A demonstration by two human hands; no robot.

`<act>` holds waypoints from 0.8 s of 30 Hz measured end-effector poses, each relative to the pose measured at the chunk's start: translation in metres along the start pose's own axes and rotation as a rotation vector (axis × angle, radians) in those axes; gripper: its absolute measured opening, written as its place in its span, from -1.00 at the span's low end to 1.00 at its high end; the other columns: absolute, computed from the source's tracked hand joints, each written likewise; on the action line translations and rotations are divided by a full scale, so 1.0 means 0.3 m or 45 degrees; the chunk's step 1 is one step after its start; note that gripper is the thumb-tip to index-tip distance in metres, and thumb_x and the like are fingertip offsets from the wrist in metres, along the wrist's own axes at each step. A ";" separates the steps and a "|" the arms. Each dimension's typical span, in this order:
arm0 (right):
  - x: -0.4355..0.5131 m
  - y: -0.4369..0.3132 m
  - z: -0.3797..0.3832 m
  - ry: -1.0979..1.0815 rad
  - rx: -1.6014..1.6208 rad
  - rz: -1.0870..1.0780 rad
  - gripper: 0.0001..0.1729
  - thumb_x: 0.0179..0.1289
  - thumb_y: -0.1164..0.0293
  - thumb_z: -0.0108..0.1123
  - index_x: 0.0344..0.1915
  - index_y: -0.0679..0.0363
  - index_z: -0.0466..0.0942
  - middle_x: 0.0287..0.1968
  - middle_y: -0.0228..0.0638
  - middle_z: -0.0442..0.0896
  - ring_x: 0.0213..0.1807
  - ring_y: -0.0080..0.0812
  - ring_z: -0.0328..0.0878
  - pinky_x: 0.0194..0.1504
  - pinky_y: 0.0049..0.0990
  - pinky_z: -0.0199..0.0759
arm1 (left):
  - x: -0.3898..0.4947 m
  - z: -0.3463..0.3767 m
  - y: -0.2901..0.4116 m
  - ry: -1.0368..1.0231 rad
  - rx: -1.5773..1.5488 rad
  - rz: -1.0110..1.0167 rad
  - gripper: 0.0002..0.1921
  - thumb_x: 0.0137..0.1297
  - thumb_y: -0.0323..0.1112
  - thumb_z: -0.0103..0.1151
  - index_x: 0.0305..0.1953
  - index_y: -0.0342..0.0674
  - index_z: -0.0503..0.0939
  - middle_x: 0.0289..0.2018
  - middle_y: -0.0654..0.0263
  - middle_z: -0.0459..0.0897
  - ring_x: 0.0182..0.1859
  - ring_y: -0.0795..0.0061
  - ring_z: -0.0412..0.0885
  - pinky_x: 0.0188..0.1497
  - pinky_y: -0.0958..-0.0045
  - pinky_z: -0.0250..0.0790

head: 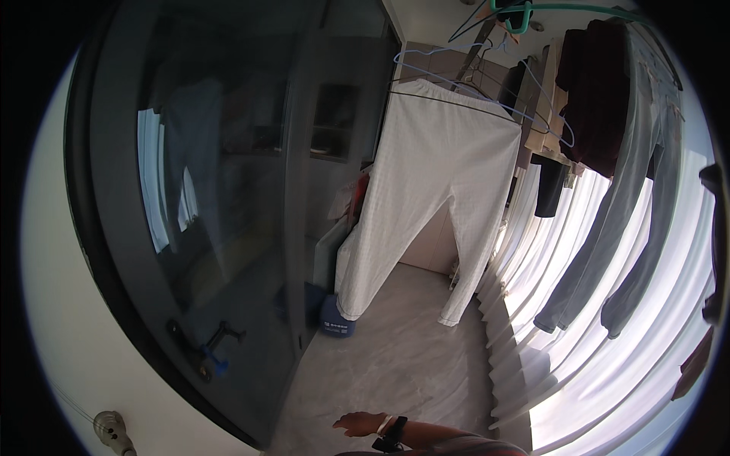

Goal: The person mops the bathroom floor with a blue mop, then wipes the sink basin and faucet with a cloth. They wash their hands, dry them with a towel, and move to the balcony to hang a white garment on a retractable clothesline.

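My right hand (360, 424) shows low in the picture, over the grey floor, with its forearm reaching in from the lower right. A white band and a black wrist strap (392, 435) circle the wrist. Nothing appears between the loosely extended fingers, which touch no object. My left hand is out of view. Before me hang white trousers (433, 148), waist up and legs apart, from a dark wire hanger. A pale blue hanger (485, 85) overlaps the waistband. Left of the trousers stands a dark-framed glass door (245, 228), with a black lever handle (222, 336) low down.
Grey jeans (621, 228) and a dark maroon garment (593, 97) hang on the right, before white sheer curtains (576, 365). A green hanger (519, 20) is overhead. A blue container (336, 316) bearing writing stands on the marbled grey floor (393, 365) beside the door.
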State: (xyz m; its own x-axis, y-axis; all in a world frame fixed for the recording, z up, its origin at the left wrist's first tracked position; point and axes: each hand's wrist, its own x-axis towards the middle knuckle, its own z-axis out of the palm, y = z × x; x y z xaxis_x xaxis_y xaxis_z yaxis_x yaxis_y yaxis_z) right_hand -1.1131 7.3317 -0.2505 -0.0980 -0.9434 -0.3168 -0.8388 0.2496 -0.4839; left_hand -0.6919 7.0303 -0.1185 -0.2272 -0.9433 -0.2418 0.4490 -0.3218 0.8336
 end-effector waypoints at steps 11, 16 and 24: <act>-0.186 0.007 -0.010 -0.050 0.112 0.165 -0.43 0.25 0.27 0.08 0.27 0.10 0.30 0.16 -0.08 0.46 0.19 -0.03 0.38 0.18 -0.15 0.27 | -0.020 0.290 -0.178 -0.168 -0.466 0.067 -0.47 0.37 0.16 -0.01 0.10 -0.16 0.39 -0.55 0.46 0.38 -0.50 0.66 0.31 -0.51 0.63 0.12; -0.444 0.279 -0.187 0.243 0.088 0.190 -0.43 0.23 0.33 0.12 0.25 0.13 0.32 0.11 -0.08 0.51 0.16 -0.02 0.40 0.19 -0.16 0.28 | -0.173 0.291 -0.404 -0.112 -0.316 -0.037 -0.54 0.40 -0.01 0.02 0.17 -0.16 0.36 -0.48 0.46 0.40 -0.48 0.68 0.30 -0.50 0.69 0.16; -0.962 0.643 -0.888 1.187 -0.051 0.334 -0.39 0.15 0.48 0.21 0.24 0.15 0.34 0.20 -0.08 0.43 0.24 -0.01 0.34 0.24 -0.21 0.26 | -0.414 0.737 -0.797 -0.425 0.265 -0.292 -0.82 0.40 -0.19 0.04 -0.12 -0.12 0.51 -0.49 0.46 0.37 -0.47 0.64 0.25 -0.42 0.59 0.15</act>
State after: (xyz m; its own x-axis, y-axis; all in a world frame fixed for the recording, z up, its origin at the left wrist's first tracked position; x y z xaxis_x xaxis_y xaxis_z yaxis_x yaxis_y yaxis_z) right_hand -1.3894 7.5941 -0.0351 -0.6552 -0.6574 0.3721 -0.7460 0.4852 -0.4562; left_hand -0.9623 7.2424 -0.1780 -0.5822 -0.7609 -0.2866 0.1793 -0.4639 0.8676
